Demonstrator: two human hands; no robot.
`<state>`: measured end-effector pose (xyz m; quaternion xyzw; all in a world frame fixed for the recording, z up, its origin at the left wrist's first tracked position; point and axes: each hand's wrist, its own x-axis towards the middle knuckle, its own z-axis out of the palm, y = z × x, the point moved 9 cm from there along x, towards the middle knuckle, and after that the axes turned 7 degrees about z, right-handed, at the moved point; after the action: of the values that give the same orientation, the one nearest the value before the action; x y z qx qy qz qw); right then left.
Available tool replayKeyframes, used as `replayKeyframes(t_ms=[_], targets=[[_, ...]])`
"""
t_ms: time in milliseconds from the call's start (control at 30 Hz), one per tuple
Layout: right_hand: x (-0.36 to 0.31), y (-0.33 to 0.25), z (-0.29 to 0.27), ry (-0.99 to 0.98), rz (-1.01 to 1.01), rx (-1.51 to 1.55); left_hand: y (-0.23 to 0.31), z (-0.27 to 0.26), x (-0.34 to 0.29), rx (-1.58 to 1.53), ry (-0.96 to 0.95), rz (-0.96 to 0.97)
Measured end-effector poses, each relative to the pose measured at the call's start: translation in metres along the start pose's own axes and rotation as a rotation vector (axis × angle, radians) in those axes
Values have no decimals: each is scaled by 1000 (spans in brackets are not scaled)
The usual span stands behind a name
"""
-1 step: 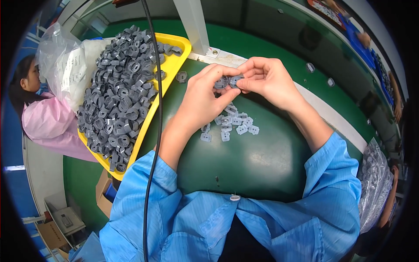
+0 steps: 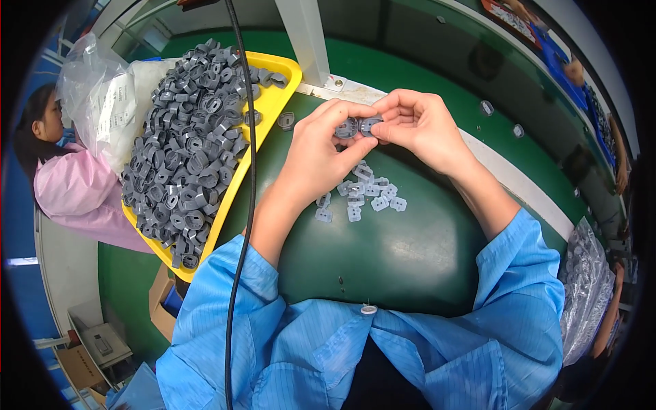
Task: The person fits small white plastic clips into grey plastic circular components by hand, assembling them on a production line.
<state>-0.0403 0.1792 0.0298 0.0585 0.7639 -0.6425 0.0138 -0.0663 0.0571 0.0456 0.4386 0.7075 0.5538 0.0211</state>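
Observation:
My left hand (image 2: 320, 140) is closed around a small round grey plastic part (image 2: 346, 128). Between the thumb and fingers of my right hand (image 2: 422, 130) is a second grey plastic part (image 2: 370, 126), side by side with the first; whether the two are joined I cannot tell. Below my hands, several small translucent plastic pieces (image 2: 369, 188) with notched outlines lie loose on the green tabletop (image 2: 383, 266). One more grey part (image 2: 286, 121) rests on the table to the left of my left hand.
A yellow tray (image 2: 279, 102) heaped with grey plastic parts (image 2: 184, 150) stands at left. A black cable (image 2: 251, 150) hangs across the view beside my left forearm. Behind the tray are a clear plastic bag (image 2: 89, 82) and a person in pink (image 2: 75, 195). A metal post (image 2: 304, 44) rises beyond.

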Motion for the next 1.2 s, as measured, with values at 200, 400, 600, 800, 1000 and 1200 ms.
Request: replayKeyframes(t_ms=[200, 400, 600, 800, 1000, 1200], targets=[[0, -10, 10, 42, -203, 74, -32, -4, -10, -682, 123, -287], [-20, -42, 15, 229, -557, -316, -53, -2, -14, -919, 246, -414], [-24, -51, 16, 144, -537, -333, -49, 16, -15, -1142, 206, -472], [40, 28, -67, 219, 3, -80, -59, -17, -20, -728, 363, -514], [32, 7, -113, 774, -392, -939, -59, -12, -14, -640, 261, -474], [-16, -11, 33, -419, -269, -472, -52, -33, -13, -243, 308, -265]])
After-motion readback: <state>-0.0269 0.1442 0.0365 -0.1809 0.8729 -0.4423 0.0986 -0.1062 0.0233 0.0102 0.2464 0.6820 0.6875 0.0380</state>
